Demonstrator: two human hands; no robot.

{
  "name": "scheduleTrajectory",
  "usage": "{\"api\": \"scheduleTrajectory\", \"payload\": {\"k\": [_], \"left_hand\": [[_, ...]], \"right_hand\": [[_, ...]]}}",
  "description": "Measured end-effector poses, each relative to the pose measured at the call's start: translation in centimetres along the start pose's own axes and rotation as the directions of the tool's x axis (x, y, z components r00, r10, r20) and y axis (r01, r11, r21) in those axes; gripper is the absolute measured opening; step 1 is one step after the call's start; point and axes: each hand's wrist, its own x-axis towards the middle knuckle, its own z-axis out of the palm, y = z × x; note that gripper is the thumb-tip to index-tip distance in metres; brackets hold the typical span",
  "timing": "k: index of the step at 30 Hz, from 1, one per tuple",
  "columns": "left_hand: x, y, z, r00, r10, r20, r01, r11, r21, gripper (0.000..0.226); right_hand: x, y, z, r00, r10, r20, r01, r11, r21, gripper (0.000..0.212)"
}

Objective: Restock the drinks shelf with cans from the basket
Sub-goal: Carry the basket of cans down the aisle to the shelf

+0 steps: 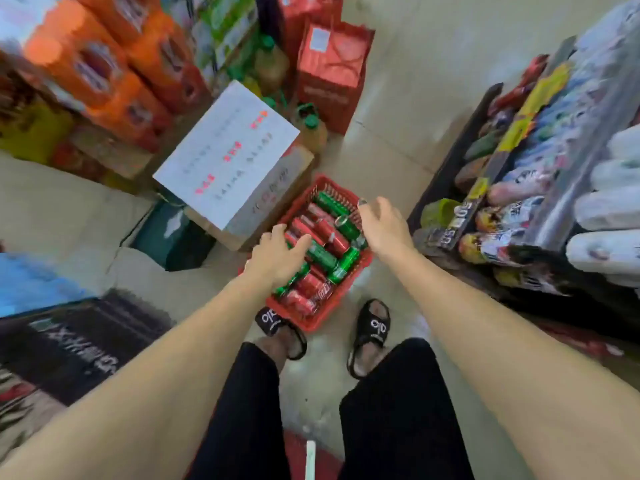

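cans (322,233) in basket (313,322) on floor, shelf (491,174) right

Hides part of the red and green cans (320,251) in the red basket (313,322) beneath the left hand (277,258). Leaves unclear whether the right hand (382,225) touches the basket rim. Smears into blur the orange packs (104,60), white sign (228,150) print and shelf goods (540,174). Cuts both forearms off at the bottom edge.
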Motion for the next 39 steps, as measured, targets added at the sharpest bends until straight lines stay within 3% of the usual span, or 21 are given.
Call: {"api": "scheduleTrajectory", "payload": {"k": [3,7,14,16,20,22,24,27,30,33,39], "left_hand": [[3.5,-2.5,3.0,0.988,-0.15,-0.032,0.145,0.981,-0.133,0.089],[8.6,-6.8,8.7,0.925,-0.381,-0.008,0.359,0.88,-0.312,0.087],[16.4,-13.9,17.5,0.681,-0.73,-0.054,0.602,0.6,-0.527,0.099],[18.0,-16.0,19.2,0.626,-0.778,-0.045,0.623,0.535,-0.571,0.106],[20.3,-18.4,20.8,0.59,-0.807,-0.003,0.608,0.446,-0.656,0.112],[21.5,-19.8,21.3,0.566,-0.824,-0.021,0.612,0.437,-0.659,0.102],[21.8,-21.4,21.9,0.54,-0.842,0.01,0.583,0.365,-0.726,0.095],[21.7,-24.1,23.5,0.557,-0.825,0.101,0.533,0.262,-0.804,0.077],[21.6,-24.5,23.5,0.606,-0.781,0.151,0.495,0.222,-0.84,0.041],[21.2,-24.5,23.2,0.648,-0.748,0.14,0.514,0.294,-0.806,0.016],[20.9,-26.5,22.9,0.717,-0.688,0.11,0.509,0.409,-0.757,0.016]], "right_hand": [[4.1,1.8,2.5,0.999,0.0,0.051,0.006,0.994,-0.111,0.064],[10.9,4.4,6.1,0.989,-0.041,0.141,0.071,0.975,-0.21,0.081],[24.6,9.4,12.4,0.966,-0.058,0.254,0.157,0.906,-0.392,0.083],[26.9,9.8,13.9,0.964,-0.046,0.261,0.157,0.893,-0.422,0.083],[30.2,10.3,16.2,0.971,-0.041,0.235,0.144,0.886,-0.441,0.094],[31.6,10.6,17.4,0.979,-0.028,0.203,0.108,0.91,-0.399,0.081],[32.7,10.8,18.2,0.985,-0.031,0.17,0.09,0.931,-0.353,0.064],[33.8,10.8,18.5,0.989,-0.036,0.145,0.081,0.943,-0.322,0.049],[34.5,11.0,18.3,0.992,-0.038,0.121,0.078,0.934,-0.348,0.044],[35.0,10.9,18.0,0.989,0.007,0.151,0.05,0.927,-0.372,0.044],[34.4,12.8,17.0,0.974,0.051,0.221,0.041,0.919,-0.393,0.044]]}}
